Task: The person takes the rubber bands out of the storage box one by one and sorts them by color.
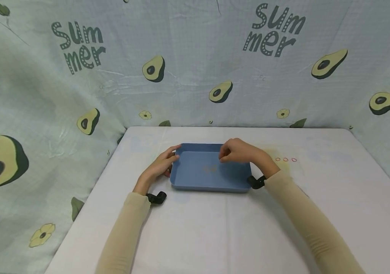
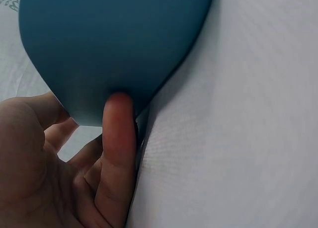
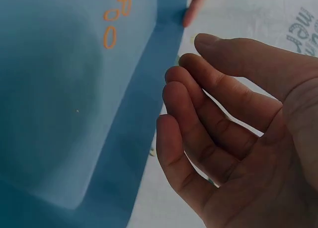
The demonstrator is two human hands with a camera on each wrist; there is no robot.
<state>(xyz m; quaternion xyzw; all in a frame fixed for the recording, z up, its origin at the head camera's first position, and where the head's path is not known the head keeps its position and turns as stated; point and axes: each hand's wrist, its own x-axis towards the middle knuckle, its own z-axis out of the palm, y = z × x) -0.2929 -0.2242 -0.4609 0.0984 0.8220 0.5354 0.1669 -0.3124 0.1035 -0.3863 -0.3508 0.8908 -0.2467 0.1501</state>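
Note:
A shallow blue tray [image 1: 195, 180] lies on the white-covered table. My left hand [image 1: 160, 164] grips its left end, and in the left wrist view one fingertip [image 2: 119, 109] presses the tray's outer wall [image 2: 109, 44]. My right hand [image 1: 238, 151] hovers over the tray's far right part. Its fingers [image 3: 181, 101] are loosely bent, the thumb stands apart from them, and nothing shows between them. Several small orange rings [image 3: 109, 37] lie on the tray floor; the head view shows these orange rings [image 1: 210, 169] only faintly.
Three red rings [image 1: 285, 159] sit in a row right of the tray, by a pale yellow patch [image 1: 284, 166] on the table. Behind the table hangs a cloth [image 1: 188, 102] printed with avocados. Each wrist carries a small black device [image 1: 157, 198].

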